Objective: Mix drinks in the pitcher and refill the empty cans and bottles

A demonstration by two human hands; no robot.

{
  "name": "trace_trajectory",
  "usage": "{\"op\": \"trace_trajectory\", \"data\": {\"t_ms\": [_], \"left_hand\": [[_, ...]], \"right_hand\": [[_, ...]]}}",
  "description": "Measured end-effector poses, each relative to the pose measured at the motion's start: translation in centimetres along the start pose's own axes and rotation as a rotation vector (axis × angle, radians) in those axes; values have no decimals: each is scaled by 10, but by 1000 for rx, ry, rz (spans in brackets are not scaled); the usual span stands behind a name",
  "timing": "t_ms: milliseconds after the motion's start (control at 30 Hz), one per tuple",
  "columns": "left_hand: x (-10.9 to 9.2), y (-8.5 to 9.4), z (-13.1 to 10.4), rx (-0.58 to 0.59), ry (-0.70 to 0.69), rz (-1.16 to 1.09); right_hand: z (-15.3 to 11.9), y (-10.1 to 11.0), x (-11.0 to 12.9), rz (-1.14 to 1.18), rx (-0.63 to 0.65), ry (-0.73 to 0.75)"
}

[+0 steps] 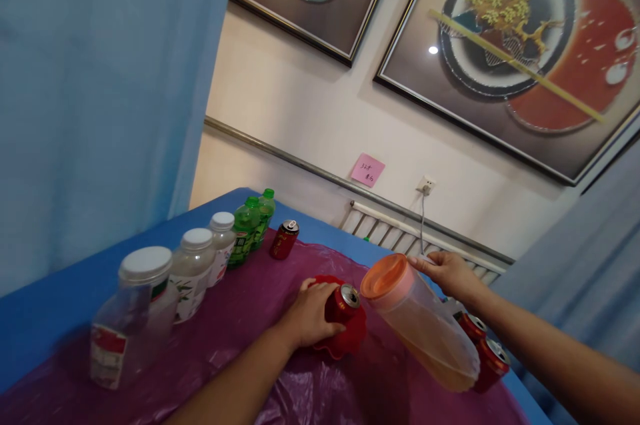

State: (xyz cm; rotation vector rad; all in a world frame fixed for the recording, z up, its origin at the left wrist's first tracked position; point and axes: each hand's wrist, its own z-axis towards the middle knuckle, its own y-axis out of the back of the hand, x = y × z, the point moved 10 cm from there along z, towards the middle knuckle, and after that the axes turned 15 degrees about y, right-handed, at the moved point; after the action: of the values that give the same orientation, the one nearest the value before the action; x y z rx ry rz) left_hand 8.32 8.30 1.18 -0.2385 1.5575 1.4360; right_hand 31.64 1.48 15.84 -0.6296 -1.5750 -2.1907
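My left hand (306, 315) is wrapped around a red drink can (346, 303) with an opened top. The can stands on a red mat or dish with a wavy edge (356, 333). In my right hand (453, 275) is a clear plastic pitcher (425, 331), gripped by its handle. It tilts with its orange lid (387, 278) toward the can, lid end higher than the base. Pale brownish liquid lies in the pitcher's lower part. The lid is close to the can's top; no stream of liquid is visible between them.
A purple plastic sheet (225, 338) covers much of the blue table (55, 298). Clear jars with white lids (146, 265), green bottles (245, 231) and a dark red can (285, 240) line the left and back. More red cans (493, 365) stand behind the pitcher.
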Motion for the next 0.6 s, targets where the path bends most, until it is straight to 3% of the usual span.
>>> {"op": "trace_trajectory", "data": {"t_ms": [600], "left_hand": [[0, 0, -1, -17, -10, -1]], "right_hand": [[0, -3, -3, 36, -14, 8]]}}
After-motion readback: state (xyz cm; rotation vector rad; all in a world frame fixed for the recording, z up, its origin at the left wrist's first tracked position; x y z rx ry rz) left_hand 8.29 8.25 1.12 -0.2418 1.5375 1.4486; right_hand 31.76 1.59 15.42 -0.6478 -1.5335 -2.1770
